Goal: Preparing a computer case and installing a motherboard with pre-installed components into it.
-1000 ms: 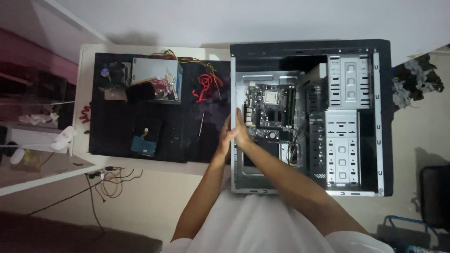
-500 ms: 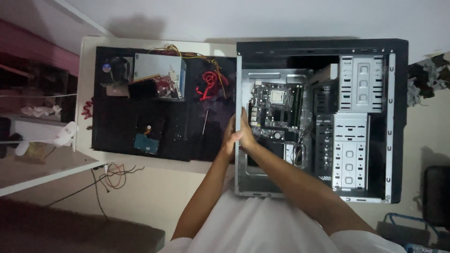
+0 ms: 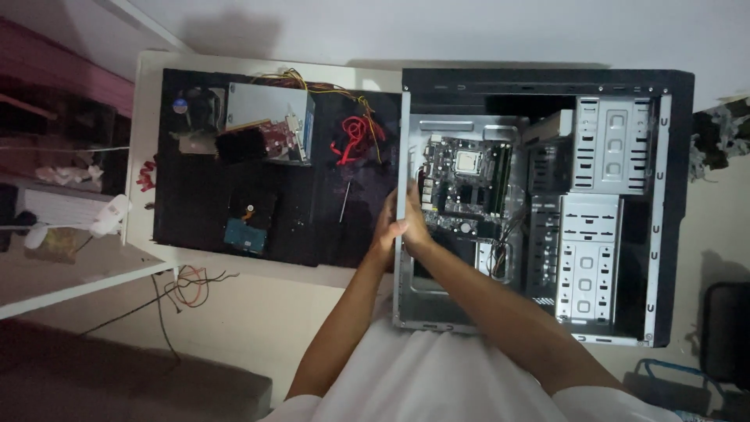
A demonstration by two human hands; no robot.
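Since earlier frame: hands lowered slightly along case rear edge, still pressed together there.

Left hand point(image 3: 384, 228) outside, right hand point(image 3: 415, 227) inside, fingers closed flat on rear panel edge point(image 3: 403, 156) of computer case point(image 3: 547, 203).

Case lies on side, open face up, right of black mat point(image 3: 312, 227).

Handling (judged): heavy, rigid steel; edges sharp; motherboard point(image 3: 462, 186) fragile. Grip frame only.

Long axis runs left-right in view; rear panel points left toward mat.

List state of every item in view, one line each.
computer case: lying on its side, side panel off, interior exposed
motherboard: mounted inside the case
left hand: on the case's rear edge, outside
right hand: on the same edge, inside
power supply: out of the case, on the black mat
screwdriver: lying loose on the mat
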